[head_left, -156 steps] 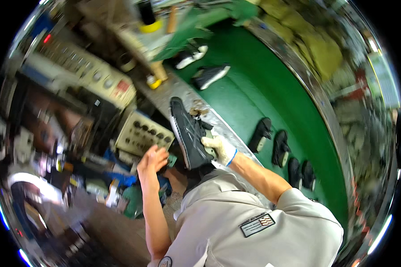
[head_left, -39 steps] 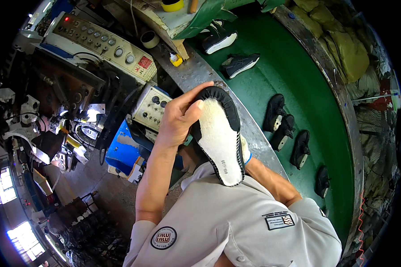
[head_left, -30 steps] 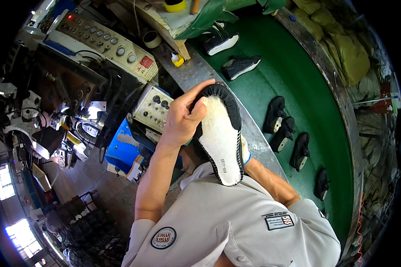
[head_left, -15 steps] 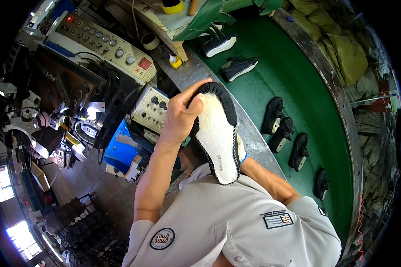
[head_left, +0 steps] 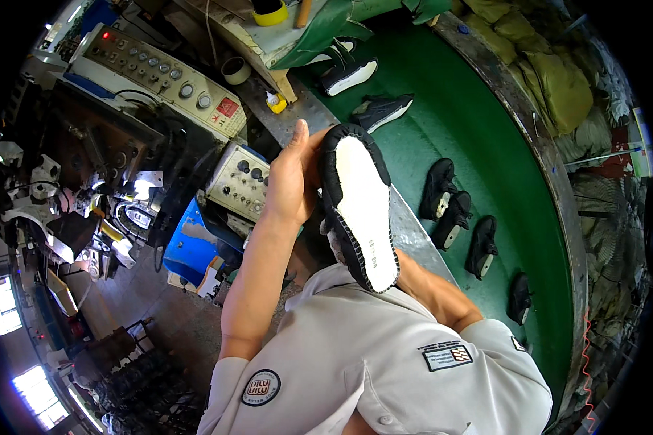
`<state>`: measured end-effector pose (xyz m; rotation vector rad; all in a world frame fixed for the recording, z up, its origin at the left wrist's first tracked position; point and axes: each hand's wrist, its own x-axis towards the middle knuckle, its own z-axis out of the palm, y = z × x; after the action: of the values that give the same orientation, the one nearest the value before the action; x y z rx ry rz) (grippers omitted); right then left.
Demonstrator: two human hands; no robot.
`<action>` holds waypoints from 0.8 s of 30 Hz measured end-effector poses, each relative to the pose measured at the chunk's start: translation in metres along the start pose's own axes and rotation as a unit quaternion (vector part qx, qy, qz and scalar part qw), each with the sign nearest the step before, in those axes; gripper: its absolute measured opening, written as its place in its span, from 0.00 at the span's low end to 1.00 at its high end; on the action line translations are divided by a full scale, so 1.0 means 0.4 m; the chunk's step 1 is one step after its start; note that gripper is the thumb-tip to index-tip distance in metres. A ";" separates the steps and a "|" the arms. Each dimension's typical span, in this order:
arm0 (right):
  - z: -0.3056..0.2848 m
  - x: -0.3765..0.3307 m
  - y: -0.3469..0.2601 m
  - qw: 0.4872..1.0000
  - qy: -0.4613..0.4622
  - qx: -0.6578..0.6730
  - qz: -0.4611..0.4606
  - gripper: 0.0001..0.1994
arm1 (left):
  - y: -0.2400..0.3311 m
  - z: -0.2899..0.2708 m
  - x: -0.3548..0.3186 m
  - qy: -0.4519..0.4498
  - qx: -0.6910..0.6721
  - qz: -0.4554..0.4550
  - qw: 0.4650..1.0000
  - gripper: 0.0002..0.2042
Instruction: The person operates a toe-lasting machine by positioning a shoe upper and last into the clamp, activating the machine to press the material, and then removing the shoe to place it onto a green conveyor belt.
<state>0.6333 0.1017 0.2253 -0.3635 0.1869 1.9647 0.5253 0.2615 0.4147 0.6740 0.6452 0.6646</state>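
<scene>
The left hand (head_left: 289,181) has lifted its thumb off the sole since 1 second ago; it is opened out, fingers passing behind the toe of 1 black shoe (head_left: 361,210), held sole-up before the chest. The right hand is behind it; its grip I cannot tell. A control box (head_left: 241,181) limits room left; right, past the metal ledge (head_left: 426,246), the green trough (head_left: 406,156) has bare floor between far and near shoes (head_left: 482,248).

Obstacle beside left hand (head_left: 289,181): control box (head_left: 232,180)

Print (head_left: 373,254) on sole (head_left: 359,181), shirt patches (head_left: 448,357); red label (head_left: 227,108) on panel (head_left: 168,85).
</scene>
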 end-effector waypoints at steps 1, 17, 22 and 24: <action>-0.003 -0.001 -0.003 1.000 0.000 0.004 0.002 0.21 | 0.001 0.007 0.003 0.008 0.004 -0.004 1.000 0.36; -0.015 0.030 -0.013 0.999 -0.006 0.043 0.019 0.21 | 0.008 -0.006 0.056 0.029 -0.011 -0.019 0.999 0.28; -0.018 0.044 -0.018 0.999 -0.010 0.045 0.023 0.21 | 0.010 -0.014 0.097 -0.001 -0.007 -0.087 0.996 0.23; -0.014 0.050 -0.022 0.998 -0.014 0.050 0.025 0.21 | 0.008 -0.027 0.101 0.002 0.074 -0.062 0.995 0.21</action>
<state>0.6345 0.1209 0.2135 -0.2688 0.2776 2.0008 0.5415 0.2965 0.3979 0.7636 0.7390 0.5066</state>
